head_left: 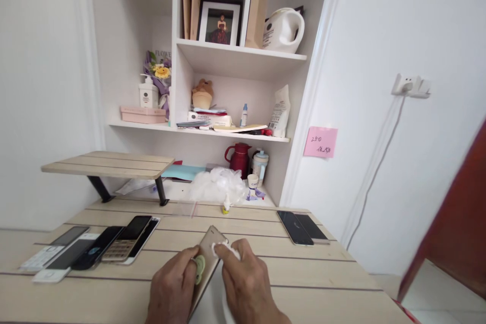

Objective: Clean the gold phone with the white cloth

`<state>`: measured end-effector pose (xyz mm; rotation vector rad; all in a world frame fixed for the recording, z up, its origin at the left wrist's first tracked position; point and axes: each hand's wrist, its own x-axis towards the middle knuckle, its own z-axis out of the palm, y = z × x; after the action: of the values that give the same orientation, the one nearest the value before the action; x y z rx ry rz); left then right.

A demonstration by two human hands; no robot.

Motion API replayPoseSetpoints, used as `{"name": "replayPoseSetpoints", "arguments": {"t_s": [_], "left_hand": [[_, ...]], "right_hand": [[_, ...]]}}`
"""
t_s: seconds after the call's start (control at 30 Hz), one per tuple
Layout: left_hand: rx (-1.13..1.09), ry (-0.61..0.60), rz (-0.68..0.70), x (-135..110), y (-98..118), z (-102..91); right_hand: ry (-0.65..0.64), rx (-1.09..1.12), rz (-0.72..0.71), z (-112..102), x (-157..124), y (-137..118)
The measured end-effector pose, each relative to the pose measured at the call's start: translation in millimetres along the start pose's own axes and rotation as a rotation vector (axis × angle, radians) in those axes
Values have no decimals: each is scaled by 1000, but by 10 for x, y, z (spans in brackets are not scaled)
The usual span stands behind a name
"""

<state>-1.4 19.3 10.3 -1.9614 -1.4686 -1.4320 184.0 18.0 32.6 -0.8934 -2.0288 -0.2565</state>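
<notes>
My left hand grips a gold-backed phone by its left edge and holds it tilted above the wooden table. A pale green ring holder shows under my left thumb. My right hand pinches a white cloth and presses it against the phone's back near its top right corner. Both hands are closed.
Several phones lie in a row at the table's left, two dark phones at its right. A small wooden riser stands at the back left. Behind are cluttered white shelves, crumpled plastic wrap and a red jug.
</notes>
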Motion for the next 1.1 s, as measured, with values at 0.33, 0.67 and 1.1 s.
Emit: {"name": "replayPoseSetpoints", "arguments": {"t_s": [0.33,0.67,1.1], "left_hand": [[156,126,177,26,-70,16],[-214,-156,-227,88,2,-61],[-697,-499,-490,59,191,-42]], "right_hand": [[-55,-45,27,16,-10,10],[50,160,-18,-27,12,45],[139,421,244,-20,93,214]]}}
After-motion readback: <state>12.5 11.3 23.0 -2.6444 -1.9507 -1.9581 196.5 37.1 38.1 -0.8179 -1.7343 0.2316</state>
